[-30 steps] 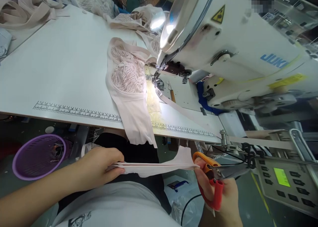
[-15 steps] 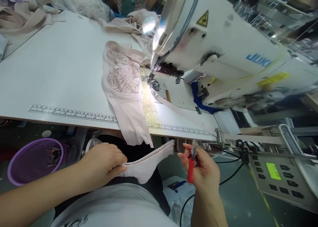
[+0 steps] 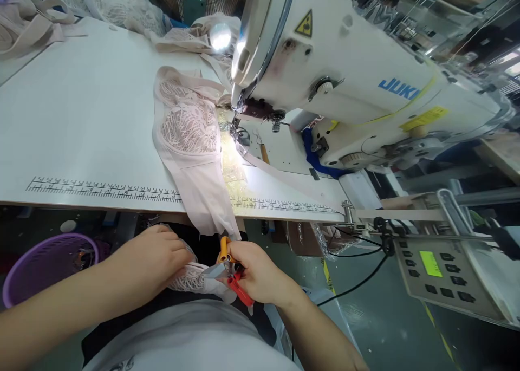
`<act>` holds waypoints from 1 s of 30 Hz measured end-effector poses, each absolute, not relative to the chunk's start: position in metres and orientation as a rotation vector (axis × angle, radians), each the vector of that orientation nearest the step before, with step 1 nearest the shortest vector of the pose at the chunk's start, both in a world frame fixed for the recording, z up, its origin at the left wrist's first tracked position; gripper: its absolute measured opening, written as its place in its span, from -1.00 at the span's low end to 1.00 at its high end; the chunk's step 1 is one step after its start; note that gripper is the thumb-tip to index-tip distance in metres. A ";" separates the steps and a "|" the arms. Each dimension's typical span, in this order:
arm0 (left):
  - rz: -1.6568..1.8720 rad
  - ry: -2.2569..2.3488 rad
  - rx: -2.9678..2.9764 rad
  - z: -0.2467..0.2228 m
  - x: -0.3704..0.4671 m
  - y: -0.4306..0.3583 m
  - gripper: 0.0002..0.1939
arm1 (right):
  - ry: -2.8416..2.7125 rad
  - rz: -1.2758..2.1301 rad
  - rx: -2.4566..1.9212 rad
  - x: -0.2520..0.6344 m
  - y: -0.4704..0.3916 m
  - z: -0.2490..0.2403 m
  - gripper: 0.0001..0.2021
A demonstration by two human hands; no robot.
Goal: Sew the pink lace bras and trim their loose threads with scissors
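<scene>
Sewing machine (image 3: 349,62), one, white, marked "JUKI" in blue; one yellow triangular warning sign (image 3: 304,24) and one yellow label (image 3: 423,118), its text unreadable. Ruler scale (image 3: 101,190), printed along the front edge of the white table (image 3: 81,116), numerals too small to read. Control box (image 3: 441,300), one, with a lit green screen (image 3: 430,264), characters illegible. Lace garment (image 3: 190,280), pale pink, above the person's lap, below the table edge; the left hand (image 3: 158,257) grips it, fingers closed. Scissors (image 3: 239,290), one pair, one orange handle and one red, held in the closed right hand (image 3: 254,271); blades point toward the left hand and overlap the garment in view, contact uncertain. Second garment (image 3: 189,135), pale pink with lace, flat beside the needle, one end hanging over the edge. Wooden-handled tool (image 3: 264,153), one. Purple basket (image 3: 44,262), one, lower left.
</scene>
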State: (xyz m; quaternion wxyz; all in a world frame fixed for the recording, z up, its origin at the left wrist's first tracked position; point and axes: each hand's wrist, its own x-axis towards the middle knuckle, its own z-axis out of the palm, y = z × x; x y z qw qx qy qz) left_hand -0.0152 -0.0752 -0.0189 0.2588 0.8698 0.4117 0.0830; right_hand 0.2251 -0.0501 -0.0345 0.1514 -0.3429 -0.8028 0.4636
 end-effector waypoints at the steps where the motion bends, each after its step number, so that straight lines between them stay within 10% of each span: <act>1: 0.193 1.117 2.396 -0.018 -0.023 -0.076 -0.72 | -2.284 1.338 -0.993 0.226 -0.050 -0.034 -0.77; 30: 0.835 1.365 1.605 -0.021 -0.049 -0.102 -0.71 | -2.214 1.435 -1.075 0.243 -0.065 -0.040 -0.76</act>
